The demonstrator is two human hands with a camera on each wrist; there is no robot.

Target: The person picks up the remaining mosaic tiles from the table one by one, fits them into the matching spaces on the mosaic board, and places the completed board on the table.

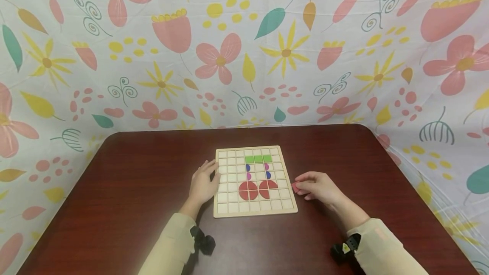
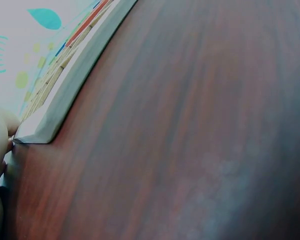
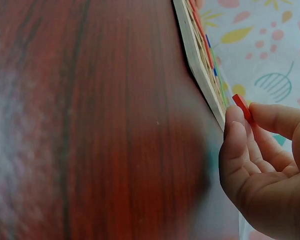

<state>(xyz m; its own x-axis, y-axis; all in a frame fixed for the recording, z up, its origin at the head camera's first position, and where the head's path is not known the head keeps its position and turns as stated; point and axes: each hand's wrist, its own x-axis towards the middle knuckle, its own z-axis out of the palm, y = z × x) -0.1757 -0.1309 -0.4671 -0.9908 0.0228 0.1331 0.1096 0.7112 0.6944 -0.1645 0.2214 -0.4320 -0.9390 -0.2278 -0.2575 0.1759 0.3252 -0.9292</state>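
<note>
A square wooden grid board lies flat on the table. Red quarter-circle pieces form a full circle on it, and three more stand to its right, with bare wood in the lower right cell. My left hand rests at the board's left edge, thumb and fingers touching the rim. Just off the right edge, my right hand pinches a small red piece between thumb and fingertips. In the right wrist view this piece shows its thin side, and the fingers hide part of it.
Green squares form a row near the board's far side. Blue and pink half-circles run in two columns below them. The dark wooden table reaches back to a floral cloth. A black wrist device sits at each sleeve.
</note>
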